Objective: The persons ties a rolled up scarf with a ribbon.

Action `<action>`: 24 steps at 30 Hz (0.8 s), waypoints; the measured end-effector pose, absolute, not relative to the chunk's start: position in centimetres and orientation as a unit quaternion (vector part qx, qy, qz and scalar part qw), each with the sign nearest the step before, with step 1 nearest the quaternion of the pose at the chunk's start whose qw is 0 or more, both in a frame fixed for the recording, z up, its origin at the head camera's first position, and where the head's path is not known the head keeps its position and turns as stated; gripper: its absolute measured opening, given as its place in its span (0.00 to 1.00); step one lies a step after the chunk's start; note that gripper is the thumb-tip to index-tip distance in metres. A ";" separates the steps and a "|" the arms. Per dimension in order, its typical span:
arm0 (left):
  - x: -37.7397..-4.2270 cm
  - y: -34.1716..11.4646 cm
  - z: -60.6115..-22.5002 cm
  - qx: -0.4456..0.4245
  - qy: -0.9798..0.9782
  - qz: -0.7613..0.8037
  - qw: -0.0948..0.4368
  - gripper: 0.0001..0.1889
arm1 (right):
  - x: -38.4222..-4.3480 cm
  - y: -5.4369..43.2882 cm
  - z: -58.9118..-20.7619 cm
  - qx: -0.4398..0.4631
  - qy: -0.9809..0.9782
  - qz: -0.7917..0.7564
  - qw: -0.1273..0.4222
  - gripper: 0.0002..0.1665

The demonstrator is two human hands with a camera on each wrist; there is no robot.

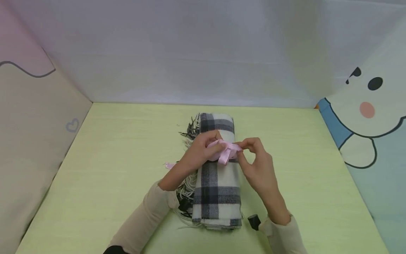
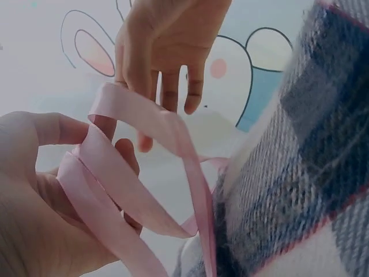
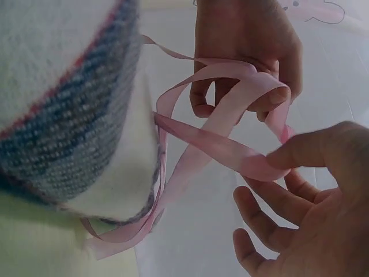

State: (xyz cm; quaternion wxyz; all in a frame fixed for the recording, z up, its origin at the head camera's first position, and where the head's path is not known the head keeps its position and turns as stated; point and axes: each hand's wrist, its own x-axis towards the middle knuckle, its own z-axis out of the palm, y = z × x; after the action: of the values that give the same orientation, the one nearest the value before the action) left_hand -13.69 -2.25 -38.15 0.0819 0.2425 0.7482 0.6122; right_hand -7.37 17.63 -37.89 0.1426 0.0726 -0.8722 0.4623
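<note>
A folded plaid scarf (image 1: pixel 218 197) in white, grey and dark blue lies lengthwise on the table, its fringe (image 1: pixel 189 185) along the left side. Over its middle, a pink ribbon (image 1: pixel 224 157) forms loops. My left hand (image 1: pixel 203 146) holds the looped ribbon from the left; in the left wrist view a ribbon loop (image 2: pixel 115 167) passes between its thumb and fingers. From the right, my right hand (image 1: pixel 260 164) pinches a ribbon loop between thumb and forefinger. The right wrist view shows that pinched ribbon (image 3: pixel 225 153), with the right hand's other fingers (image 3: pixel 262 222) loosely bent.
A ribbon end (image 1: pixel 169 165) sticks out left of the scarf, beyond the left forearm. A small black block (image 1: pixel 253 222) is beside the right sleeve. The pale yellow-green table (image 1: pixel 111 148) meets a white back wall (image 1: pixel 190 53) and printed side panels (image 1: pixel 371 165).
</note>
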 end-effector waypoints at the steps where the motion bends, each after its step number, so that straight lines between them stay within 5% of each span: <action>1: -13.6 -2.3 -38.1 0.246 0.753 0.605 0.083 0.08 | -7.4 17.7 -37.9 0.088 -0.869 0.469 0.131 0.16; 15: -12.5 -3.3 -37.3 0.258 0.789 0.547 0.108 0.07 | -7.4 18.6 -37.5 0.082 -0.859 0.506 -0.012 0.12; 24: -12.3 -3.3 -37.4 0.209 0.775 0.568 0.183 0.14 | -7.3 18.6 -37.7 0.105 -0.865 0.490 0.020 0.07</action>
State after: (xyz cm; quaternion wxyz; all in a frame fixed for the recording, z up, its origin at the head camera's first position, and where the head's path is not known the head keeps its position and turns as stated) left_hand -12.25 -3.29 -37.35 0.1827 0.2094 0.7747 0.5679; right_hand -7.26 18.60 -37.72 0.0204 0.1052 -0.8648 0.4905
